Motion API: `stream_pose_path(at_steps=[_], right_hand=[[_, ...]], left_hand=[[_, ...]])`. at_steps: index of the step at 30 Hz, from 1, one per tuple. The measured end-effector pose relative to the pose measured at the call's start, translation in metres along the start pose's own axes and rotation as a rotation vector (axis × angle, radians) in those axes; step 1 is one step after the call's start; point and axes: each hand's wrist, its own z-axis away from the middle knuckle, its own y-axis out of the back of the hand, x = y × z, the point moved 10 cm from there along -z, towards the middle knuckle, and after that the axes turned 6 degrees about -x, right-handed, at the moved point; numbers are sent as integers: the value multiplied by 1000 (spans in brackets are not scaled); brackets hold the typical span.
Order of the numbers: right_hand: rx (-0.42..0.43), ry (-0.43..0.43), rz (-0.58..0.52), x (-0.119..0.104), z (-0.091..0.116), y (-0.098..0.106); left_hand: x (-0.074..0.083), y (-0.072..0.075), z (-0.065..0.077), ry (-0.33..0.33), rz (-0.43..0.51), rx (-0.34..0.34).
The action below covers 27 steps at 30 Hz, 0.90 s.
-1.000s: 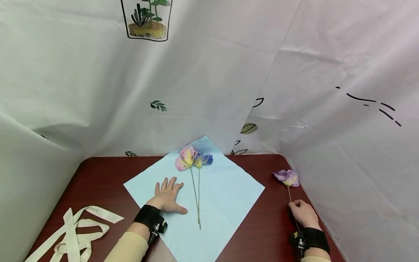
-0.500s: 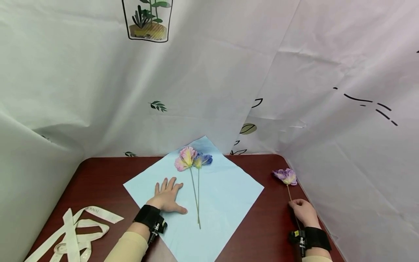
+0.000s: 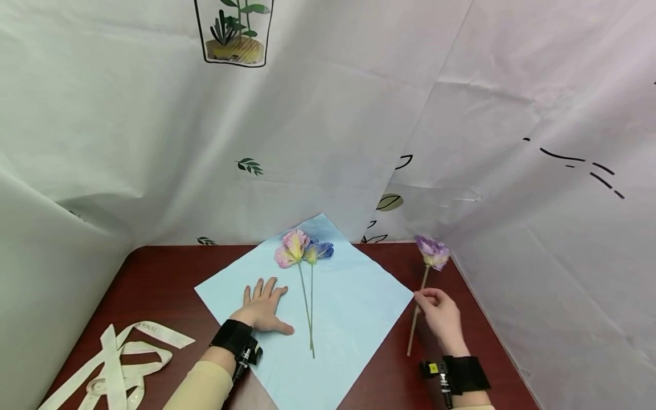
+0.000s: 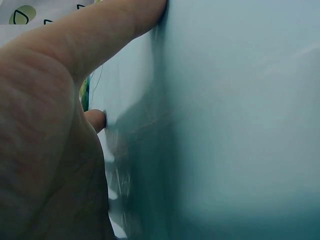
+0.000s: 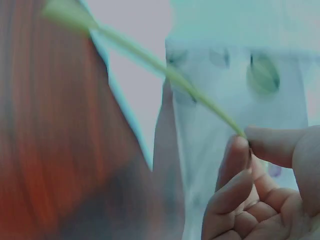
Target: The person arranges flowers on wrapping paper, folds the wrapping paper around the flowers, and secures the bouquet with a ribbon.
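My left hand (image 3: 263,310) lies spread on a light blue sheet (image 3: 359,319), fingers straight, left of two flowers. On that sheet are a pink and yellow flower (image 3: 293,248) and a blue and yellow flower (image 3: 319,250), their thin stems crossing near the bottom. At the right, my right hand (image 3: 442,316) pinches the stem of a purple flower (image 3: 433,252) between thumb and fingers, beside the sheet's right corner. In the right wrist view the green stem (image 5: 170,72) runs slantwise from the fingertips. The left wrist view shows the left thumb (image 4: 110,25) against the sheet.
A cream ribbon (image 3: 114,364) with printed letters lies in loose loops on the dark red table (image 3: 164,273) at the left. White patterned cloth (image 3: 328,114) hangs behind the table and along both sides.
My right hand has moved left and away from me, carrying the purple flower off the table's right edge toward the sheet. The left hand and the two flowers on the sheet stay put.
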Motion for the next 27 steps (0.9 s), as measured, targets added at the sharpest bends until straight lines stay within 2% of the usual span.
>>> stream_pose_path(at_steps=[6, 11, 20, 27], right_hand=[[-128, 59, -76, -45, 5, -74], [-236, 92, -66, -65, 7, -125], [-314, 117, -96, -81, 3, -178], [-337, 129, -117, -97, 1, -206]], left_hand=[[-1, 1, -1, -5, -4, 3], [-1, 0, -1, 0, -4, 1], [4, 2, 4, 16, 0, -28], [2, 1, 1, 20, -8, -6]])
